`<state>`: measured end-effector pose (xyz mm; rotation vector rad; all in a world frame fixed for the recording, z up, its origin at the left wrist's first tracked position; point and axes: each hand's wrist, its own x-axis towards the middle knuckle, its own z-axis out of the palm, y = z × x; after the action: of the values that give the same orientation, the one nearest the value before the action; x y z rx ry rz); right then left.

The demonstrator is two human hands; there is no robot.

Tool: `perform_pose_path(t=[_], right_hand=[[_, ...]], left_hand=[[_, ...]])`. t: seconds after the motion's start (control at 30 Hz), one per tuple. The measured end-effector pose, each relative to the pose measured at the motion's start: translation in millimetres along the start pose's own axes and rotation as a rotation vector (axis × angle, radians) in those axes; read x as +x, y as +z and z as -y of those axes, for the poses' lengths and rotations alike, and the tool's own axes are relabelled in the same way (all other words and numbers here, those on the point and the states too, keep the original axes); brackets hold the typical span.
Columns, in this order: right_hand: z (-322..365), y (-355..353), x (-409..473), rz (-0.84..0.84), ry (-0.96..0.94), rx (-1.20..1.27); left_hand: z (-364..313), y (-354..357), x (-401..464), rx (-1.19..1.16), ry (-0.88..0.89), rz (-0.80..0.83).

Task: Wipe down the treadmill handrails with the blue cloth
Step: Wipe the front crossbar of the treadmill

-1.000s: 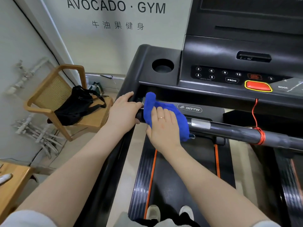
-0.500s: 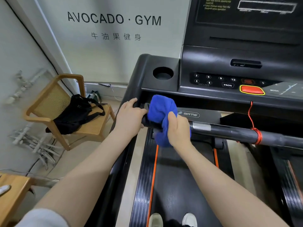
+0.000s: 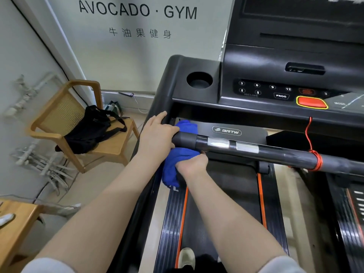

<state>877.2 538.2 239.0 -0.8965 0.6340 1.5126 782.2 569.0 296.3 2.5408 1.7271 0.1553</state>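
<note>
A dark grey handrail bar point(image 3: 279, 154) runs across the treadmill below the console, with two silver sensor plates near its left end. The blue cloth point(image 3: 173, 168) is looped around the bar's left end, one part showing behind the bar and most hanging below it. My right hand point(image 3: 192, 164) is under the bar, fingers closed on the cloth. My left hand point(image 3: 157, 134) rests on the left end of the bar where it meets the black side rail point(image 3: 163, 99), fingers curled over it.
The console point(image 3: 275, 89) with buttons, a red stop key point(image 3: 312, 102) and a cup hole point(image 3: 199, 79) sits just above the bar. A red cord point(image 3: 315, 160) is wound around the bar to the right. A wooden chair point(image 3: 110, 144) with a black bag point(image 3: 88, 131) stands left of the treadmill.
My right hand has gone from on top of the bar to beneath it, pulling the cloth down and around. The left hand stayed at the bar's left end.
</note>
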Motion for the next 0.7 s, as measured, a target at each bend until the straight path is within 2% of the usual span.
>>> perform_pose_path(t=[0.13, 0.37, 0.5, 0.63, 0.7], right_hand=[[13, -3, -14, 0.057, -0.043, 0.001], [87, -31, -37, -0.033, -0.308, 0.156], [74, -27, -42, 0.008, -0.191, 0.196], [25, -8, -38, 0.019, -0.033, 0.064], [25, -5, -43, -0.015, -0.008, 0.02]], left_hand=[[-3, -6, -2, -0.057, -0.029, -0.007], [-4, -4, -2, -0.058, -0.073, 0.028], [-11, -7, -3, -0.023, -0.069, 0.034], [-19, -14, -3, 0.007, -0.095, 0.048], [-21, -12, -7, 0.016, -0.12, 0.035]])
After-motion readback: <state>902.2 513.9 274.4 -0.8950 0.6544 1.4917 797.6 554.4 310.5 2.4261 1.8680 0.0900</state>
